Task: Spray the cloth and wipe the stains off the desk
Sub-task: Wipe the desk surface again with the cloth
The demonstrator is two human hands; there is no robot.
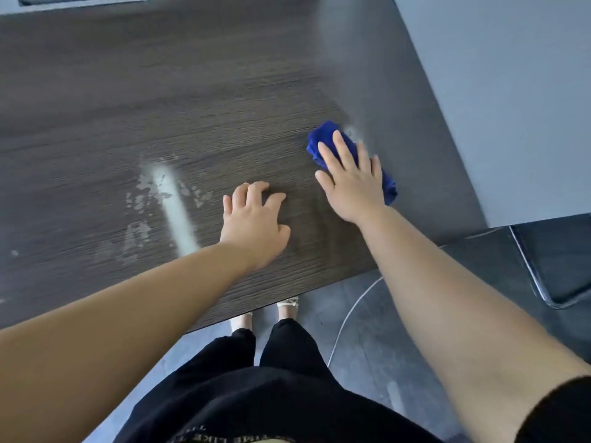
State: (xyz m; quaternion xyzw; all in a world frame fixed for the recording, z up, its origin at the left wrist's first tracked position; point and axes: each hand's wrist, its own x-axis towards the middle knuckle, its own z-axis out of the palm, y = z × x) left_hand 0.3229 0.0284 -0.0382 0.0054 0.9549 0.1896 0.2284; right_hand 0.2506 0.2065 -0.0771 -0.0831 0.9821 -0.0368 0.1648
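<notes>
Wiping now. My right hand is pressing flat on the blue cloth, fingers straight, palm on top, not gripping it. The cloth is sitting bunched on the counter, at 2 o'clock from my left hand. The left hand is resting on the counter nearby, fingers loosely bent, holding nothing; I'm using it as a brace.

A pale smudge is showing at the cloth's 1 o'clock corner, touching it. A bigger patch of flaky whitish stains is lying at 9 o'clock from my left hand, well apart from the cloth. A pale streak is running through it; can't tell if that's residue or glare.

Doing it well, my read:
- Be keeping the palm load even so the bunched cloth isn't rolling out from under the fingers.
- Be pushing toward 1 o'clock first to clear the smudge, in short overlapping passes.
- Then be sweeping across to 9 o'clock, moving the left hand out of the path.
- Flaky bits are probably needing slower, firmer strokes and a fresh cloth face.
</notes>
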